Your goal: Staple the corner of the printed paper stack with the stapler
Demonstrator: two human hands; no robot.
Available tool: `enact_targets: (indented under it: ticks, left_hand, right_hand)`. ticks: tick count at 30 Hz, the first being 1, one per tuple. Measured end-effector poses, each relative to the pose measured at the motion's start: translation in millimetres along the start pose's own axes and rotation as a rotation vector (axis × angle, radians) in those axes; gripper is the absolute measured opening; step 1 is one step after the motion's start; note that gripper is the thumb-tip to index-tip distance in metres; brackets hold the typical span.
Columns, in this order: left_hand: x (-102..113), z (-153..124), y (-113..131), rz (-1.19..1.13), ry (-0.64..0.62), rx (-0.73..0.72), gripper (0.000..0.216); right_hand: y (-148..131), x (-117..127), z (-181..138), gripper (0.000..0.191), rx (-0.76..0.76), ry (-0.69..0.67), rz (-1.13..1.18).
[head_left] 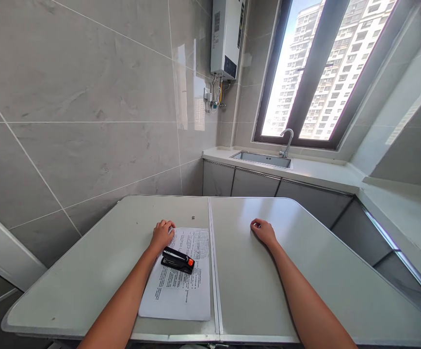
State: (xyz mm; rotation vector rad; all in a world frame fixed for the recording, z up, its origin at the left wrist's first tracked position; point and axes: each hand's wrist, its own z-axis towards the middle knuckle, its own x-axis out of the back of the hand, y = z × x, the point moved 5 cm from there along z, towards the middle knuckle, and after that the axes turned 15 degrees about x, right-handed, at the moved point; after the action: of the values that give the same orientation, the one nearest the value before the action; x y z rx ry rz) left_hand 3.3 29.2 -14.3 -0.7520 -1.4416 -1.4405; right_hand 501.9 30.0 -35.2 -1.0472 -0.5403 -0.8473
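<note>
A small stack of printed paper sheets lies on the left half of the table, its print turned sideways to me. On top of it rests a black stapler with an orange-red part at its right end. My left hand rests at the upper left corner of the sheets, fingers curled in, with nothing visible in them. On the right half of the table lies my right hand, loosely closed and apart from the sheets and stapler; no object shows in it.
The pale table has a metal seam down its middle. A tiny dark piece lies beyond the sheets. Farther back are a counter with a sink and tap, a wall-mounted water heater and a window.
</note>
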Motion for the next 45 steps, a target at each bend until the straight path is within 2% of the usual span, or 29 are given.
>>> enact_targets:
  ticks: [8,21,25,29,35,38,41,45]
  left_hand:
    - [1,-3,5,-0.020,-0.010,-0.050,0.029]
    - [3,-6,10,-0.076,0.026,-0.149,0.020]
    - [2,-6,10,-0.074,0.026,-0.159,0.020]
    - [1,-7,12,-0.032,0.027,-0.162,0.017]
    - [-1,-7,16,-0.021,-0.010,-0.191,0.016]
    - [-1,-6,13,-0.045,-0.005,-0.151,0.018]
    - [0,-6,10,-0.073,0.011,-0.119,0.022]
    - [3,-6,8,-0.078,0.028,-0.078,0.021]
  right_hand:
    - [-1,0,0,0.021,-0.007,-0.008,-0.002]
    - [-5,2,-1,0.019,-0.004,-0.007,-0.008]
    - [-15,3,-1,0.019,0.016,-0.010,0.001]
    - [-51,-12,-1,0.020,0.123,-0.045,0.058]
    - [-146,-60,-19,0.030,0.307,-0.183,0.237]
    - [-187,-76,-35,0.024,0.346,-0.239,0.293]
    - [-214,-84,-48,0.017,0.378,-0.260,0.287]
    - [-228,-93,-59,0.015,0.344,-0.275,0.305]
